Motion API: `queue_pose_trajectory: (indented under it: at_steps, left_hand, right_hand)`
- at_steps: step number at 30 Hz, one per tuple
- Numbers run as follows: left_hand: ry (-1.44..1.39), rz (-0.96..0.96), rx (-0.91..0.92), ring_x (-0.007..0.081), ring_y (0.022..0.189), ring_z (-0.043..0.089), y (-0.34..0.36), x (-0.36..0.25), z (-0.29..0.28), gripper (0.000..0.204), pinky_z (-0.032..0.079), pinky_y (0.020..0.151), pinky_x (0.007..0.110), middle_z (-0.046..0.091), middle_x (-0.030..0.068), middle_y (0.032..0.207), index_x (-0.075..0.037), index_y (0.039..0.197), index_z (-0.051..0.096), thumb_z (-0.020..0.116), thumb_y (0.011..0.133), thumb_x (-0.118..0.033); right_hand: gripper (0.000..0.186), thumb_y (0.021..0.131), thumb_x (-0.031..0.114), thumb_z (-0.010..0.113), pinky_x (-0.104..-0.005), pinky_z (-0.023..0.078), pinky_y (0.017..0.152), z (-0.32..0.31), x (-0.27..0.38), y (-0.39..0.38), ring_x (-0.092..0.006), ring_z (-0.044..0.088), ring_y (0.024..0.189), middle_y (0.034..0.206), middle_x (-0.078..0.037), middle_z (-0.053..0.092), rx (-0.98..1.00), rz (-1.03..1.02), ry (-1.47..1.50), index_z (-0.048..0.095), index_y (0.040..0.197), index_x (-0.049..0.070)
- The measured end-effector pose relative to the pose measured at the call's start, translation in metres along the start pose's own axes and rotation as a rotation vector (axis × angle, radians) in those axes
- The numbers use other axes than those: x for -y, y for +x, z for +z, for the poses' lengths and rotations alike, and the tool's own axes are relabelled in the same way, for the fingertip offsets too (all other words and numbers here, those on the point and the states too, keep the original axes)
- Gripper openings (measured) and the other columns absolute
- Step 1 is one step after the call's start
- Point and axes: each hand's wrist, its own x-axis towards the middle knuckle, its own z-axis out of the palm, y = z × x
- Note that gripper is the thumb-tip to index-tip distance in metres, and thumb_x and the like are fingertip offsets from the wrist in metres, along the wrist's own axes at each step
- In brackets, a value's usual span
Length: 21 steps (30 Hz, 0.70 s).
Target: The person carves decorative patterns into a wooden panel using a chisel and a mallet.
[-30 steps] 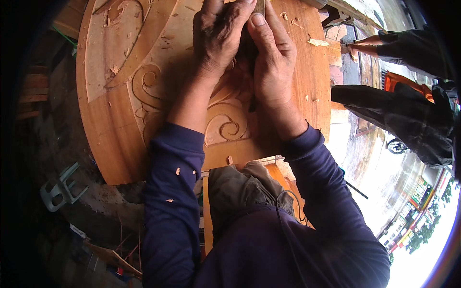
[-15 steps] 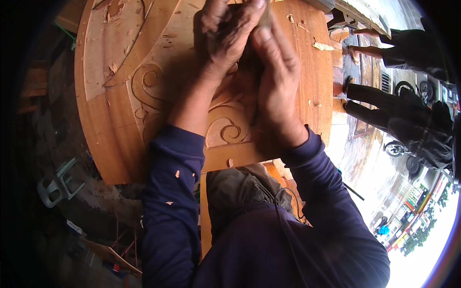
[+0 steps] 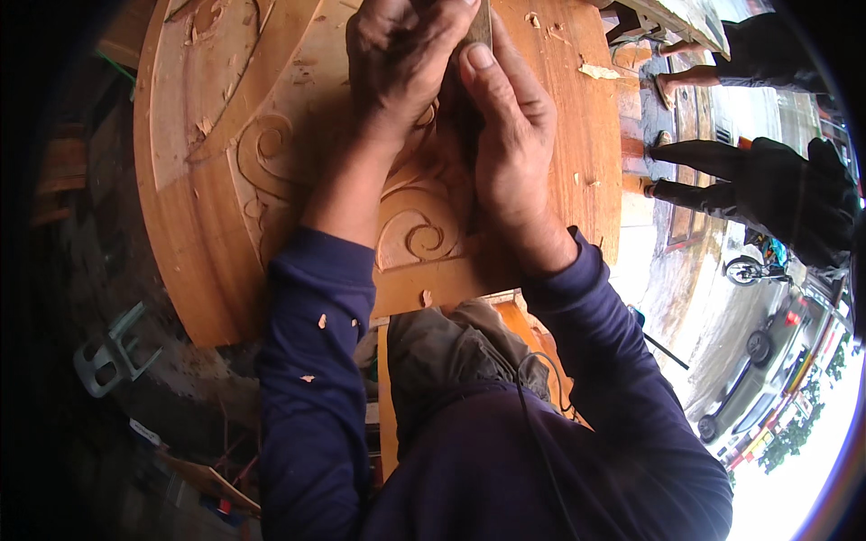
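Both my hands meet at the top of the view, over a carved wooden panel (image 3: 568, 194) with scrolls in relief. Curled fingers of my left hand (image 3: 397, 68) close around a narrow brownish-grey bar-like tool (image 3: 483, 27). Against the tool's other side presses my right hand (image 3: 512, 144), thumb pointing up along it and fingers wrapped behind. The working end of the tool is hidden by the hands and their shadow. A carved spiral (image 3: 424, 236) shows between my forearms, and a second scroll (image 3: 268, 142) lies left of my left wrist.
Pale wood shavings (image 3: 599, 71) dot the panel. A plastic chair (image 3: 113, 353) stands in the dim area at left. At right, two people in dark clothes (image 3: 794, 194) stand beyond the panel, with a motorcycle (image 3: 753, 269) and a car (image 3: 767, 361) on bright pavement.
My hands have shifted slightly up and left in view, still gripping the tool together. A car has come into view at right, and the people there have moved a little.
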Motion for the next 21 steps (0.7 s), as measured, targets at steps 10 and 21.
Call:
queue_pose_trajectory:
  at_steps: [10, 21]
  left_hand:
    - [-0.032, -0.026, 0.033, 0.0053, 0.081, 0.055, -0.002, 0.0, -0.005, 0.024, 0.045, 0.072, 0.022, 0.063, 0.0003, 0.094, -0.004, 0.121, 0.062, 0.063, 0.102, -0.02]
    - [0.063, -0.304, -0.051, 0.0167, 0.093, 0.066, 0.014, -0.011, 0.003, 0.055, 0.055, 0.079, 0.028, 0.065, 0.0092, 0.11, -0.007, 0.143, 0.053, 0.041, 0.109, -0.048]
  right_hand:
    - [0.053, 0.108, 0.013, 0.053, -0.0303, 0.04, 0.114, -0.019, -0.004, -0.011, -0.0174, 0.053, 0.132, 0.146, -0.012, 0.055, -0.114, 0.054, -0.212, 0.039, 0.155, -0.005]
    - [0.035, 0.109, 0.02, 0.048, -0.0265, 0.037, 0.078, 0.004, 0.02, 0.032, -0.0132, 0.05, 0.095, 0.117, -0.008, 0.053, -0.247, 0.072, -0.297, 0.046, 0.137, -0.001]
